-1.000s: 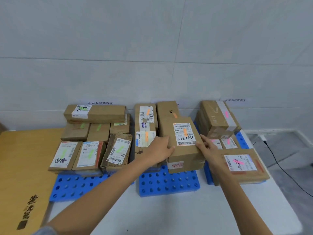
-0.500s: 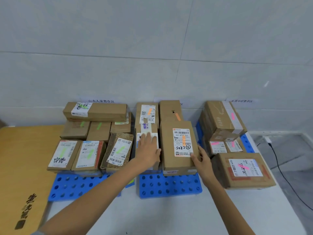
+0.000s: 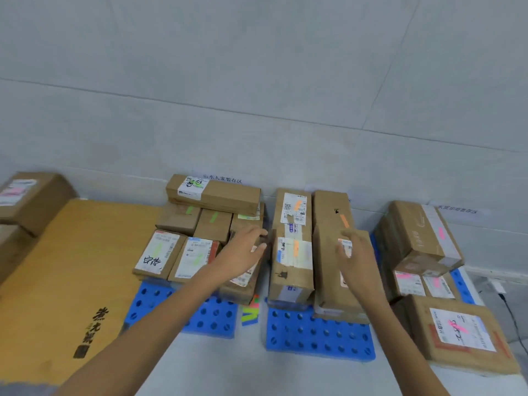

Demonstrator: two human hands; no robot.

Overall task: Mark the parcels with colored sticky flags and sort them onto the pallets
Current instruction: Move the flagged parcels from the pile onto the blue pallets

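cardboard parcel (image 3: pixel 325 270) on the blue pallet (image 3: pixel 314 334), beneath the slack right grip (image 3: pixel 355 258)

wall sign (image 3: pixel 222 179) 山水人家暂存区, parcel labels (image 3: pixel 463 330) blurred

Parcels (image 3: pixel 291 261) packed tight against wall (image 3: pixel 257 110); free room on blue pallet (image 3: pixel 317 335) front, white table (image 3: pixel 257 372).

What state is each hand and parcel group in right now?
left hand, open, holding nothing
right hand, open, holding nothing
green-flagged parcels, stacked on left pallet
orange-flagged parcels, stacked on middle pallet
pink-flagged parcels, stacked on right pallet
sticky flags, lying between left and middle pallets
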